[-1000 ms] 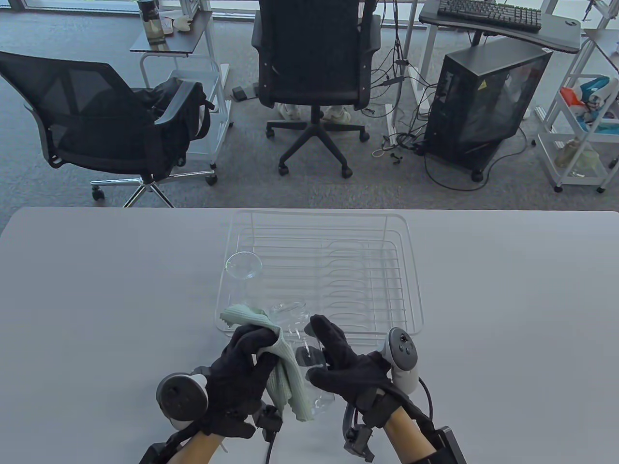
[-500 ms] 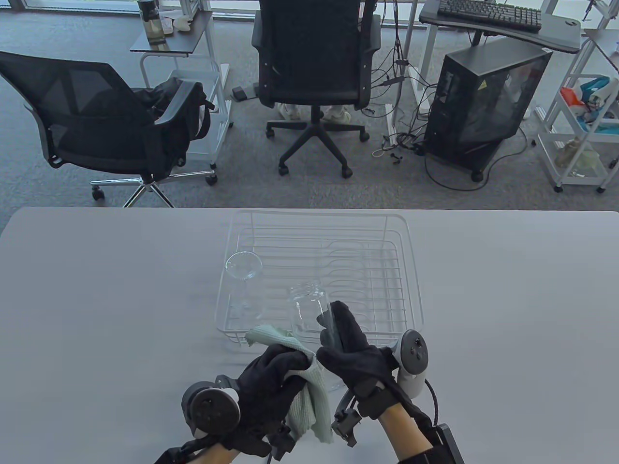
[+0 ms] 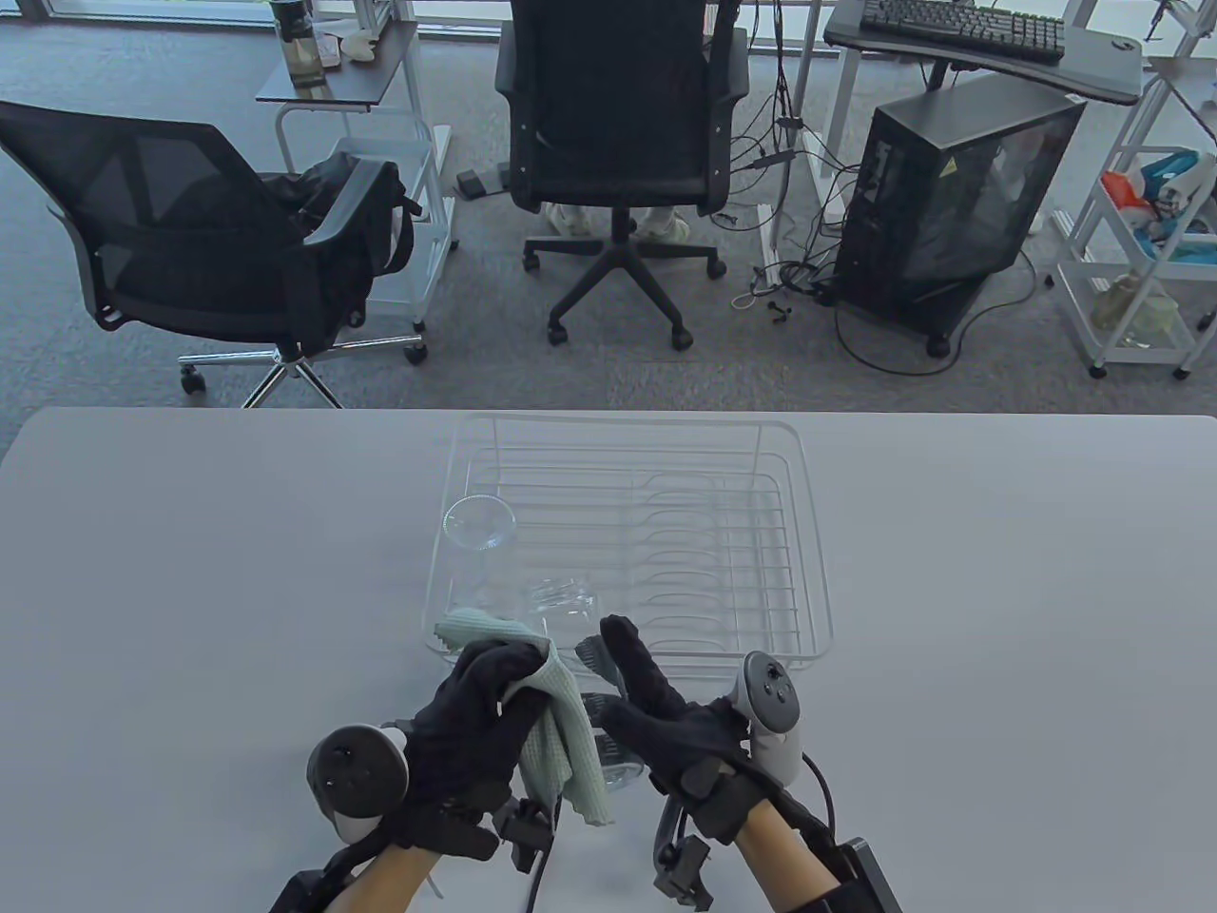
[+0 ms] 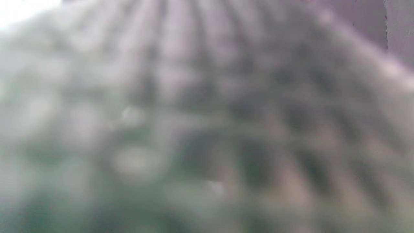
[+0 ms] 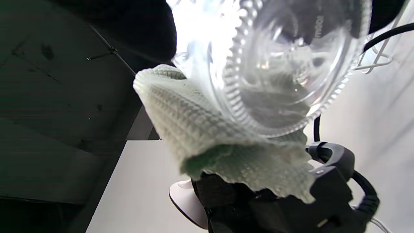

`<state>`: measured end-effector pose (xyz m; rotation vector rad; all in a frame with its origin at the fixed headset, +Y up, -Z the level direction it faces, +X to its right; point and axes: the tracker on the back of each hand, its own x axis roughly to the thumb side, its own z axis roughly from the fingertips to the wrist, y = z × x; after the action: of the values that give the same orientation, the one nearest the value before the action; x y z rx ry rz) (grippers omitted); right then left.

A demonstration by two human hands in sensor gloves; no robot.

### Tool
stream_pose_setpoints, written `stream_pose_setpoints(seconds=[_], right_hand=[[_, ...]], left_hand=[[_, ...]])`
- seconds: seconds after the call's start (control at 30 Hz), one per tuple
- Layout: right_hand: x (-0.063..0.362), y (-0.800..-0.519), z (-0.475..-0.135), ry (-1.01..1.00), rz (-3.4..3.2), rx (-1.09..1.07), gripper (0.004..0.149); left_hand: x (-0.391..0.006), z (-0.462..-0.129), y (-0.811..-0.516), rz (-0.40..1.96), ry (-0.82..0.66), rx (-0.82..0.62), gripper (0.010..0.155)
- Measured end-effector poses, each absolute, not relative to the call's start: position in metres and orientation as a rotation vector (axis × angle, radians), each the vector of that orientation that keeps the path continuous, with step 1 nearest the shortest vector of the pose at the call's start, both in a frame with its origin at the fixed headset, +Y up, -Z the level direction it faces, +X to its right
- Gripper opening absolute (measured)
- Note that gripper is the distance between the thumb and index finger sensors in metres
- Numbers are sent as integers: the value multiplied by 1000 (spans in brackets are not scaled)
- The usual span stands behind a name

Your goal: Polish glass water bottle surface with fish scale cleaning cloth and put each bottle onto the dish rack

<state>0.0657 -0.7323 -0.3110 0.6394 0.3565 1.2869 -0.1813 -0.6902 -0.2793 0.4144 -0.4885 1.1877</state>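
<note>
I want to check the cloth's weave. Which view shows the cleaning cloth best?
The right wrist view: the cleaning cloth fills the centre, sharp enough to show its scale texture, draped against the glass bottle. The table view shows it small, gripped by the left hand. The left wrist view is only a blur.

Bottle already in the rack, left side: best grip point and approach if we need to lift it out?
The racked bottle looks upright at the dish rack's left edge, its round end facing up. Grip the body just under that end, coming from above: the rack wall closes off the left side. The left hand and right hand are occupied.
</note>
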Motion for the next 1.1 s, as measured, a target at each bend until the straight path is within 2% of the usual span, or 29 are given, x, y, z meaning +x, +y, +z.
stream_pose_setpoints(seconds=[0.13, 0.43, 0.57, 0.7, 0.83, 1.1], right_hand=[[70, -727, -312, 200, 1312, 633, 94], [82, -712, -314, -42, 1364, 578, 99], [83, -710, -314, -4, 1428, 619, 100], [82, -716, -317, 135, 1250, 624, 81], [81, -723, -317, 301, 1154, 611, 71], [77, -726, -314, 422, 1215, 720, 81]], left_hand=[[-179, -278, -689, 1196, -507, 413, 41], [-151, -260, -694, 1032, -644, 391, 41], [-148, -259, -693, 1024, -662, 408, 41], [-150, -258, -692, 1025, -665, 420, 40], [-154, -261, -691, 1079, -653, 417, 40], [-173, -270, -681, 1186, -567, 464, 40]])
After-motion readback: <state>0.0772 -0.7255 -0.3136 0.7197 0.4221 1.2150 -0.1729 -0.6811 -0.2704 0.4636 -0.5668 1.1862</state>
